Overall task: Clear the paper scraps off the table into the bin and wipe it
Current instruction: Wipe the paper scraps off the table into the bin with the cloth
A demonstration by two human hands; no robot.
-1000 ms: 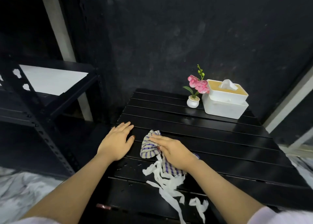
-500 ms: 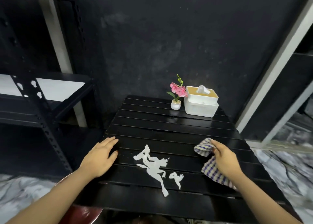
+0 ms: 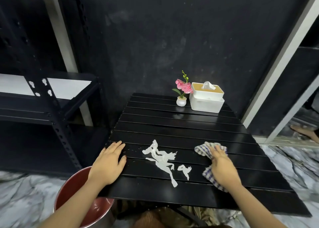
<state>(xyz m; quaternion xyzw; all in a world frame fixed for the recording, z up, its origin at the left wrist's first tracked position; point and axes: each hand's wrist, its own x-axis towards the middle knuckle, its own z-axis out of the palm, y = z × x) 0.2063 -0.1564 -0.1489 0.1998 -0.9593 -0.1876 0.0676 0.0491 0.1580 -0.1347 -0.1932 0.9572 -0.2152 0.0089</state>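
While the paper scraps (image 3: 161, 158) lie loose on the black slatted tabletop (image 3: 181, 124), a person presses a checked cloth (image 3: 206, 151) flat just to the right of them. The right hand (image 3: 222, 165) rests on top of the cloth with its fingers (image 3: 216, 150) laid out nearly straight and close together, bearing down rather than pinching. Left of the scraps, the left hand (image 3: 108, 162) lies palm-down at the tabletop's left edge, fingers straight and side by side, holding nothing.

The scraps form one tangled white cluster with a smaller piece (image 3: 184, 170) just beside it on the right. The cluster's long axis runs on a diagonal, from an upper tip pointing toward the far left to a thin tail pointing at the near edge, crossing several slats.

Below and left of the scraps, a red-lined metal bin (image 3: 76, 191) stands on the floor, its mouth tucked partly under the tabletop's near-left corner. The step in hand looks like a sweep. Done well, the cloth would stay flat and push leftward across the diagonal, gathering the small piece first, so nothing slips past or catches in the gaps between slats. The left hand could cup the edge above the bin.

Far behind the scraps, a small potted pink orchid (image 3: 182, 91) and a white tissue box (image 3: 207, 98) stand against the dark wall.
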